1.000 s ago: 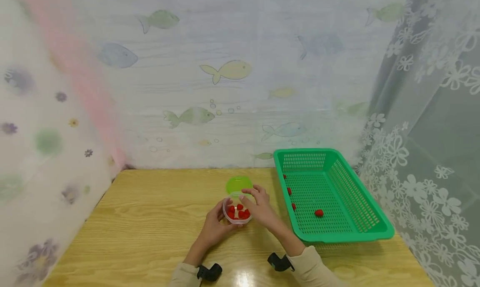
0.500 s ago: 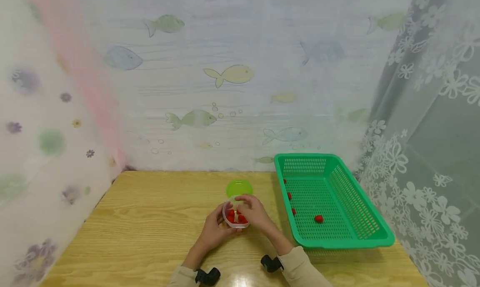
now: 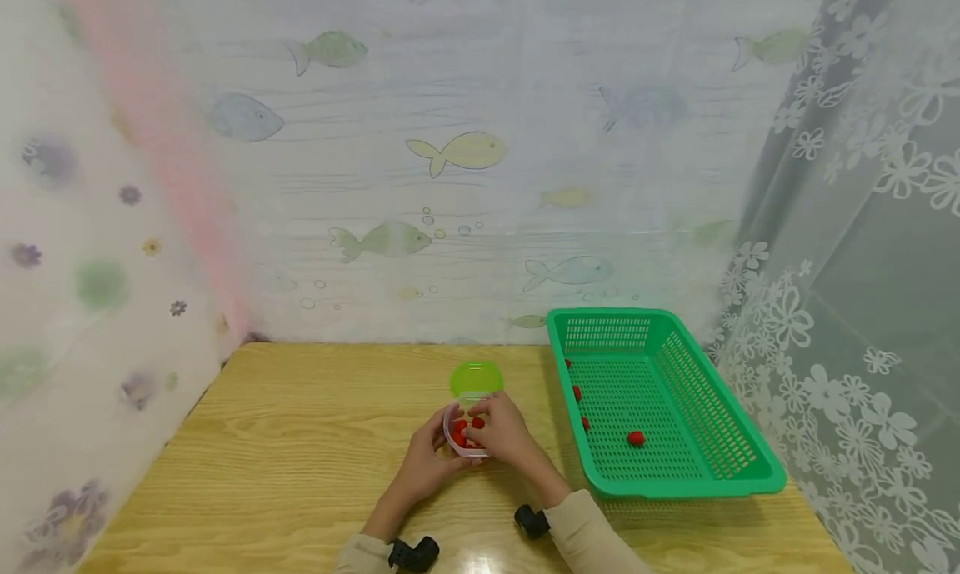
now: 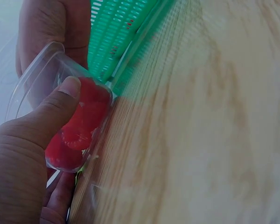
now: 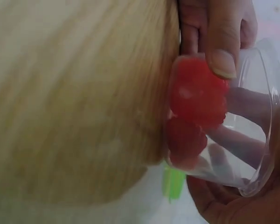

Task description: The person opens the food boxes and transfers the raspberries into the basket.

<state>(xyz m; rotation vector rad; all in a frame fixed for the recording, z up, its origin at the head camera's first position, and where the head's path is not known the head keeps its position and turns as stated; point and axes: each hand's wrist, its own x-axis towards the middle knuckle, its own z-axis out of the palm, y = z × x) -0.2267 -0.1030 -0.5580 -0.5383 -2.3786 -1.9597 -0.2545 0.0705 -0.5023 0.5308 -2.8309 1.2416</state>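
A clear plastic tub (image 3: 467, 452) holds several red berries (image 5: 196, 93), whose exact kind is hard to tell. My left hand (image 3: 429, 459) grips the tub from its left side, the thumb lying along the outer wall and the other fingers beyond it. My right hand (image 3: 507, 434) comes in from the right and dips its fingers into the tub. Through the clear wall in the right wrist view, these fingers look fairly straight and reach the berries. Whether they pinch one is hidden. In the left wrist view, the left thumb covers part of the berries (image 4: 79, 126).
A green plastic basket (image 3: 768, 479) stands on the table's right side, with a berry (image 3: 636, 438) on its floor and several more along its left wall. Just behind the tub lies a light green lid (image 3: 477, 377). A patterned curtain (image 3: 480, 291) hangs behind the wooden table (image 3: 300, 424).
My right hand has moved left and down, from over the tub's right rim into the tub among the berries. My left hand keeps its grip with little movement.
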